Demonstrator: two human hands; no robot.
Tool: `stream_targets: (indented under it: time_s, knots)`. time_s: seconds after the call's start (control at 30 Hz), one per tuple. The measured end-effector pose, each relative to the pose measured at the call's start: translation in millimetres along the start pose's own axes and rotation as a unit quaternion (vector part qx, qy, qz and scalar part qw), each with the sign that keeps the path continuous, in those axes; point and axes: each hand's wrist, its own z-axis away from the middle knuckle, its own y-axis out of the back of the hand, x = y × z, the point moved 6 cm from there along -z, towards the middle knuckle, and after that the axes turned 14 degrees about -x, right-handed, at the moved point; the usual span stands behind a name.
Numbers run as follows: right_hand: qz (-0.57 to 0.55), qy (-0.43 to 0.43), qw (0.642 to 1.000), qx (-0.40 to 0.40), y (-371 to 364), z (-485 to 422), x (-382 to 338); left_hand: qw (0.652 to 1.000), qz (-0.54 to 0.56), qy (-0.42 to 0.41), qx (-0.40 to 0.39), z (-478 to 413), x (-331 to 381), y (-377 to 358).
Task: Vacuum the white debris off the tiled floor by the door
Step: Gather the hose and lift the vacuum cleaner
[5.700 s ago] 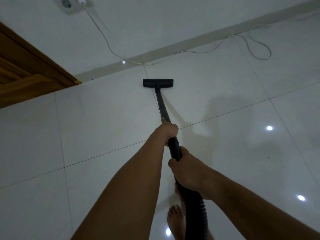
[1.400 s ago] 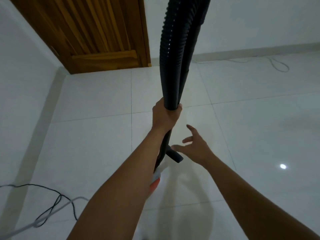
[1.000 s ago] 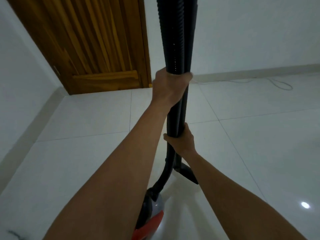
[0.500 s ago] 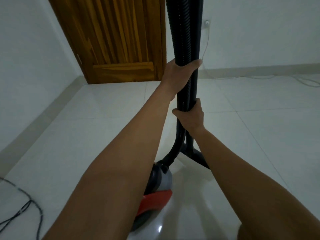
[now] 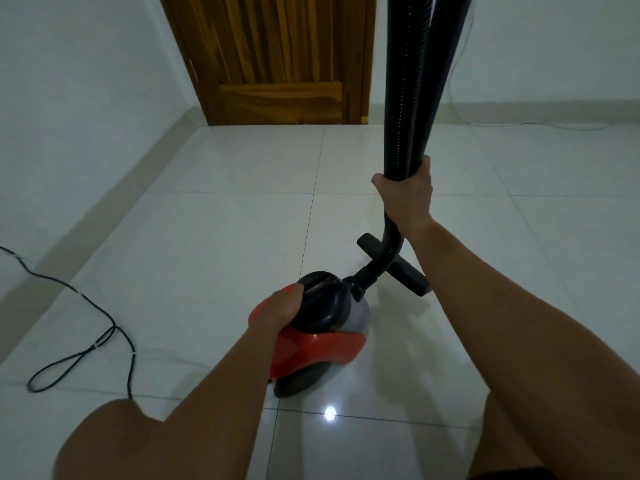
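Left hand: the left hand [image 5: 277, 308] reached down to the top rear of the vacuum cleaner [image 5: 322, 344], fingers curled against its black carry handle [image 5: 322, 299].
Right hand: the right hand [image 5: 407, 199] was wrapped tight round the ribbed hose [image 5: 401, 81] and the smooth wand [image 5: 446, 64] together, holding both upright so that they ran out of the top of the view.
Vacuum cleaner: a red and grey canister with a dark wheel, it sat on the tiled floor [image 5: 207, 237] right in front of the person, well short of the door [image 5: 277, 57].
Hose end: below the right hand the hose curved down and plugged into the front of the canister.
Floor head [image 5: 410, 277]: black and flat, it lay just behind the canister, crossed by the curving hose.
Debris: no white bits could be told apart on the pale glossy tiles.
Door: brown wood, closed, in the far corner.
Power cord [image 5: 114, 330]: black, looped on the floor to the left.
White cable [image 5: 512, 124]: it trailed along the skirting at the right wall.
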Motion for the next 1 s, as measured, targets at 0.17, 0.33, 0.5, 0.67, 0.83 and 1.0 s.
stream_targets:
  time_s: [0.17, 0.33, 0.5, 0.67, 0.83, 1.0]
  knots:
    - [-0.002, 0.004, 1.0, -0.002, -13.3, 3.5, -0.1, 0.999, 0.037, 0.023, -0.019, -4.8, -6.2, 0.5]
    - [-0.006, 0.006, 1.0, -0.007, -17.6, 3.7, -0.9, 0.994, 0.098, 0.042, -0.02, -19.4, -21.7, 0.1]
    - [-0.004, 0.008, 1.0, -0.008, -18.4, 5.3, -3.2, 0.991, 0.134, 0.032, -0.004, -24.0, -24.2, -4.2]
    - [-0.001, 0.014, 1.0, -0.007, -15.7, 11.1, -6.1, 0.991, 0.119, 0.019, -0.063, -19.4, -16.4, -3.9]
    - [0.01, 0.018, 1.0, -0.01, -9.2, 12.9, -4.2, 0.996, -0.078, -0.018, 0.031, -25.1, 3.3, 11.2]
    - [0.012, 0.012, 1.0, -0.009, -0.4, 8.3, -2.9, 0.981, -0.167, -0.1, -0.016, -25.2, 43.6, -6.7]
